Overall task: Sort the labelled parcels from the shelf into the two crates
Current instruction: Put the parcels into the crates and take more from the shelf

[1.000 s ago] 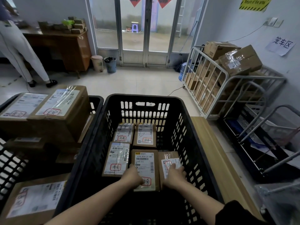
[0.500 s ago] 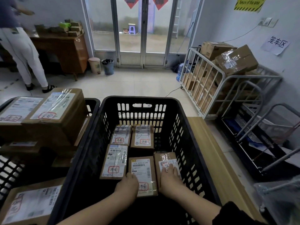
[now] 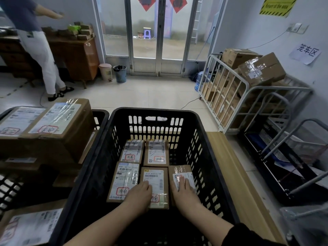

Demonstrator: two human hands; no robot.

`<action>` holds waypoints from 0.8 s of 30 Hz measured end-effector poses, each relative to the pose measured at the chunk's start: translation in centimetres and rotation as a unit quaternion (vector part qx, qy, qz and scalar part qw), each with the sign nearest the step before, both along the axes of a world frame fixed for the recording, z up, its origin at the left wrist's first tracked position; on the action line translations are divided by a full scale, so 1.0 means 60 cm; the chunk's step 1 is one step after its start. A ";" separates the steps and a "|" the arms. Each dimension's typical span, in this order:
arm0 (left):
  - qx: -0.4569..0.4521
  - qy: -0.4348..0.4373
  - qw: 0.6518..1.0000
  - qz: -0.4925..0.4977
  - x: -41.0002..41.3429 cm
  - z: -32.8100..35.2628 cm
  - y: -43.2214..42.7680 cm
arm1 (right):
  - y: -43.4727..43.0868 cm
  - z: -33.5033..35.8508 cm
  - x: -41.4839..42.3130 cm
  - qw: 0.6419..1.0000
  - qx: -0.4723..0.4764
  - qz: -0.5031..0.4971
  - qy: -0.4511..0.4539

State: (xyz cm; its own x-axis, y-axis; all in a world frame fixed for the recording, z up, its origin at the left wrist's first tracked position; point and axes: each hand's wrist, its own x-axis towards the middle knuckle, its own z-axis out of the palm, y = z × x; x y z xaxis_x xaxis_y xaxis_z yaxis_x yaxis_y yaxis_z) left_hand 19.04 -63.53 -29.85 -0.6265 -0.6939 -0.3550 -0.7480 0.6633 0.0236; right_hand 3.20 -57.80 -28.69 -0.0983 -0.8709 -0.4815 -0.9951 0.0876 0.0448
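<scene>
Lower centre: left hand [image 3: 140, 194] and right hand [image 3: 184, 191] are pressing flat, fingers straight, settling two parcels [image 3: 157, 181] in the crate [image 3: 159, 112]; next is likely fetching another.

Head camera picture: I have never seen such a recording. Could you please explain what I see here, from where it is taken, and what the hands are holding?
There is no machine here. A person wears a camera on the head, so you look forward and down along both arms. In front stands a black crate with five small labelled parcels lying flat on its bottom. The left hand rests on the front middle parcel, and the right hand lies flat on the front right parcel. Neither hand seems to grip anything; the fingers look straight. To the left is a second crate with bigger boxes. On the right stands a metal cage trolley with more cartons, and another person stands far left.
</scene>
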 end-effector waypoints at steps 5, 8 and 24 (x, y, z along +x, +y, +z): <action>0.011 0.007 1.000 0.010 -0.002 -0.006 -0.006 | 0.000 -0.014 0.005 1.000 -0.017 -0.009 0.008; 0.016 0.009 1.000 0.015 -0.003 -0.007 -0.004 | 0.005 -0.024 0.008 0.999 -0.023 -0.011 0.022; 0.040 0.034 0.998 0.037 0.005 0.045 -0.001 | -0.002 0.017 -0.008 0.999 0.015 -0.001 -0.049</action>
